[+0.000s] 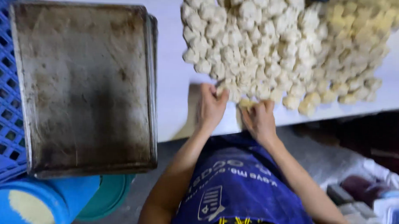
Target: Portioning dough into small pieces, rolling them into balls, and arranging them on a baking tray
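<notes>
Two hands at a heap of dough pieces [281, 44].
Left hand [210, 105] and right hand [257, 118] each pinch pieces at the bench [170, 67] edge.

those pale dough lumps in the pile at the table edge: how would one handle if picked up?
The dough lumps look small and knobbly, so probably light and unlikely to roll. They seem soft, so likely squashable. Packed touching, neighbours may shift or stick. Both hands work the near edge.

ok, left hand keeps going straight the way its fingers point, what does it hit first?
The left hand points up-frame into the heap of pale, lumpy dough pieces on the white table. Its fingertips already appear to touch the nearest pieces at the heap's edge, though blur hides the exact contact.
</notes>
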